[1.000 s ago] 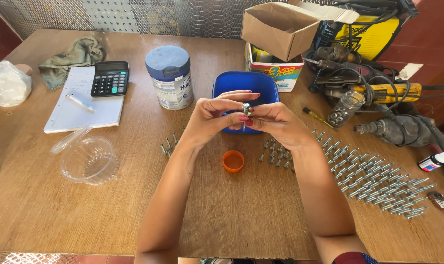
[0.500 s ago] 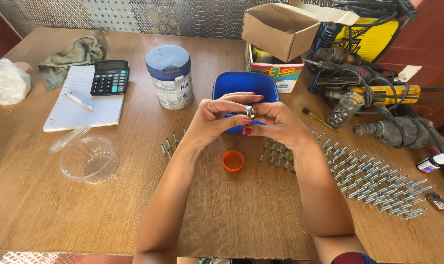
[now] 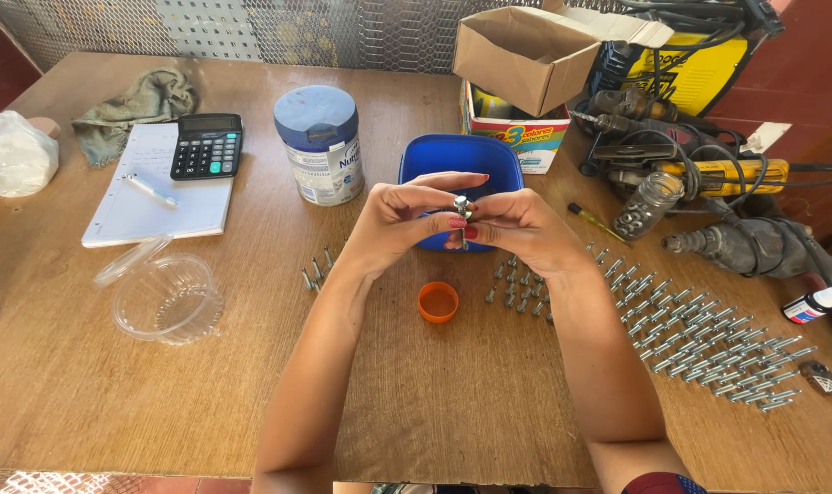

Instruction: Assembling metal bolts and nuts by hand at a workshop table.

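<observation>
Wooden bench (image 3: 160, 393): left hand (image 3: 399, 220) and right hand (image 3: 517, 229) meet above the blue tub (image 3: 453, 157), fingertips of both pinched on one small bolt (image 3: 462, 209), its long axis upright, equally near each, orange cap (image 3: 438, 302) below.

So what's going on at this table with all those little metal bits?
A person sits at a wooden table with both hands raised over a blue tub. The left hand and right hand pinch a small metal bolt between their fingertips. Just below lies an orange cap. Rows of bolts stand to the right, with a few more at the left. Power tools are piled at the far right.
</observation>
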